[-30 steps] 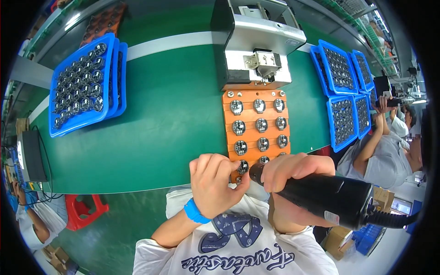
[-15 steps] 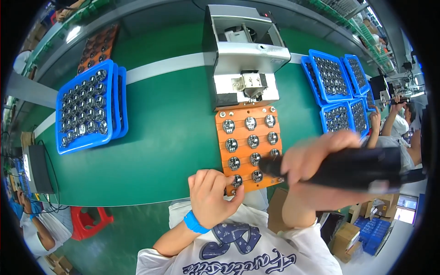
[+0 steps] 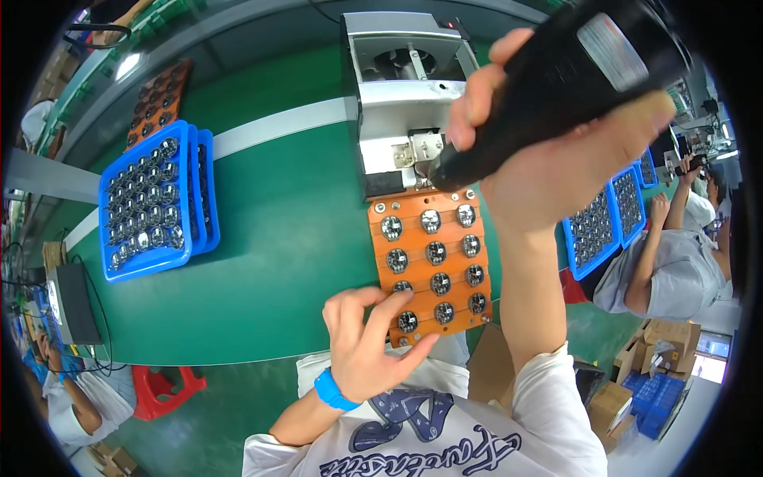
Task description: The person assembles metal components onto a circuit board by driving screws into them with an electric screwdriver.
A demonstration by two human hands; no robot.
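My right hand is wrapped round a black electric screwdriver. The driver's nose reaches the small metal outlet at the front of a silver screw feeder; its very tip is hard to make out. In front of the feeder lies an orange fixture plate holding rows of round parts with small circuit boards. My left hand lies at the plate's near left corner, thumb and forefinger apart around a round part. The forefinger partly covers the part above it.
Blue trays of round parts are stacked at the left, with a second orange plate behind them. More blue trays stand at the right, near a co-worker. A red stool and cardboard boxes are below table level.
My right hand has carried the screwdriver from over the plate up and away to the feeder's outlet. My left hand has stayed at the plate's near left corner, its forefinger lifted slightly farther up.
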